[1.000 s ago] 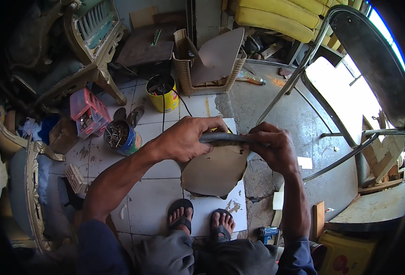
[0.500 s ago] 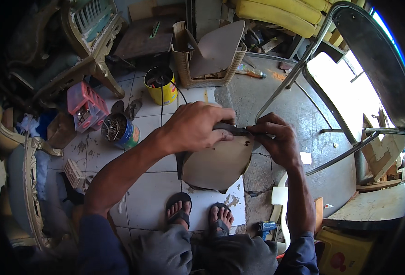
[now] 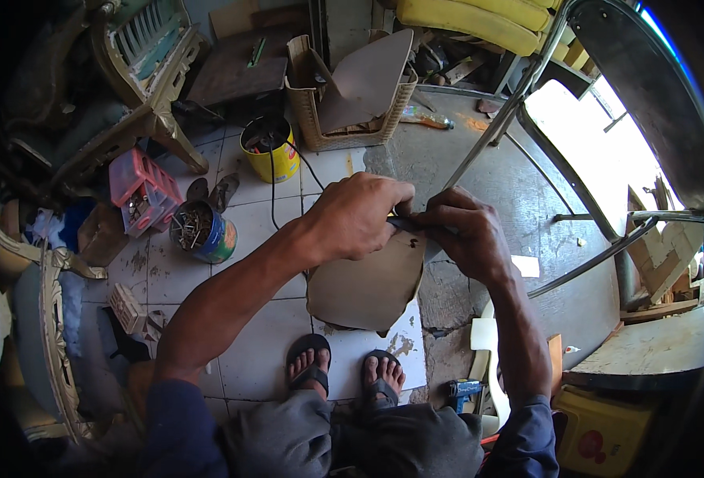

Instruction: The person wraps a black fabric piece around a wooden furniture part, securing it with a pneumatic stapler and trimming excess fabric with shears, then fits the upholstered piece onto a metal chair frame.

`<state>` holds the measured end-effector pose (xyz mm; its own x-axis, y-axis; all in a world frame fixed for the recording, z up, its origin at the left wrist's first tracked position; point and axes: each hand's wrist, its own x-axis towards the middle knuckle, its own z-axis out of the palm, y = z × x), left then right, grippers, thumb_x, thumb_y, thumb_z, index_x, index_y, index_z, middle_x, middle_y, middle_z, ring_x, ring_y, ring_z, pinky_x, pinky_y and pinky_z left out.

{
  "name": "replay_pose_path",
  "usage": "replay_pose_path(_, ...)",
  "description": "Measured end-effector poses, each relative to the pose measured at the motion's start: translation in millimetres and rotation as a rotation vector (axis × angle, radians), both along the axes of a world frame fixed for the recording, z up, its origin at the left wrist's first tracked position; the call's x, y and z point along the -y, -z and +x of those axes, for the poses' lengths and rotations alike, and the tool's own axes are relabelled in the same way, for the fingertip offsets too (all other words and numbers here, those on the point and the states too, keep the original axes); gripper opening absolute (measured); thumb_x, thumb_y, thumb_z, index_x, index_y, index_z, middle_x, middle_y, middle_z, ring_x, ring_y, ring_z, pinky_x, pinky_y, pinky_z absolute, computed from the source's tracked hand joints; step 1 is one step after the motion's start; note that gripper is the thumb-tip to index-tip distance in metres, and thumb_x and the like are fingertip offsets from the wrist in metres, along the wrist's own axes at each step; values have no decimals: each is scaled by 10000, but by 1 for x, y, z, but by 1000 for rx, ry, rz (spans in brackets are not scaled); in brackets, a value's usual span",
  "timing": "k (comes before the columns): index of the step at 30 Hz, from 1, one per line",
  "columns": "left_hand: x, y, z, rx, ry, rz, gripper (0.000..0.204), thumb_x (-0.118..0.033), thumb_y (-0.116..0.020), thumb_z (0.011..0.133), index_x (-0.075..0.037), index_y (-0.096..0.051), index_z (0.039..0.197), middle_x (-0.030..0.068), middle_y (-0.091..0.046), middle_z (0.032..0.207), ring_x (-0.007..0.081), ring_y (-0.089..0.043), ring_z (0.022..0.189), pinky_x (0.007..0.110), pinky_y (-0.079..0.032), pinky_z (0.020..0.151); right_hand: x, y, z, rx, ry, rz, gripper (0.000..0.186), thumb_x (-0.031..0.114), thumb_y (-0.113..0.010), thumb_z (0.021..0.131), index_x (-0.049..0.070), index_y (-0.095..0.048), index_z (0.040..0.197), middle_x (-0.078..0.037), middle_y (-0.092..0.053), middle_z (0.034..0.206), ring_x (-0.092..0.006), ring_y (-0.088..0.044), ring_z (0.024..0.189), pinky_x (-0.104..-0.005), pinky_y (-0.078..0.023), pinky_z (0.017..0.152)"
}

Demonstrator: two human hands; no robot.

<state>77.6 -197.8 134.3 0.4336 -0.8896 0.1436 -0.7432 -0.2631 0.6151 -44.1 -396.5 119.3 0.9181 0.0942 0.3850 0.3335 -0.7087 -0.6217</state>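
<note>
A beige board [image 3: 364, 291] with rounded corners, like a chair seat panel, hangs in front of me over the floor tiles. Dark, thin sheet material [image 3: 404, 224] shows along its far edge, and two small dark holes sit near the far right corner. My left hand [image 3: 360, 215] is closed on the dark material at that edge, fingers curled over it. Close beside it, my right hand [image 3: 465, 227] pinches the same material at the far right corner. Most of the gripped part is hidden under my fingers.
Left stand a can of nails [image 3: 202, 231], a pink plastic box [image 3: 143, 191] and a carved chair [image 3: 149, 103]. Farther off are a yellow can [image 3: 271, 151] and a wicker basket [image 3: 352, 137]. A metal-framed chair [image 3: 563, 187] stands right; a blue staple gun [image 3: 463, 389] lies near my right foot.
My two hands have come closer together, the left moving right and the right slightly left. Less of the dark material shows between them. The board has shifted slightly left, and the whole view has moved a little.
</note>
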Motion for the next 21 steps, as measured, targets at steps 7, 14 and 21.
replay_pose_path(7, -3, -4, -14, 6, -77, -6, 149, -36, -662, 788, -42, -653, 937, 190, -704, 871, 417, -693, 880, 508, -536, 752, 0, 9, 3, 82, -46, -68, 225, 14, -782, 787, 78, -774, 1002, -79, -664, 941, -270, -639, 904, -393, -539, 777)
replay_pose_path(14, -18, 15, -32, 200, -85, -171, 120, -67, -721, 817, -50, -675, 928, 132, -650, 866, 357, -677, 783, 436, -519, 686, -7, 14, -9, 304, -72, -284, 361, -19, -711, 705, 102, -747, 1043, -51, -658, 992, -255, -601, 898, -351, -547, 757)
replay_pose_path(21, -11, -5, 1, 111, 16, -207, 245, -230, -684, 944, -20, -697, 1071, 167, -676, 990, 345, -673, 886, 427, -522, 787, -19, 5, -14, 345, -126, -435, 271, 90, -697, 706, 73, -707, 976, -30, -623, 1023, -217, -600, 938, -346, -538, 790)
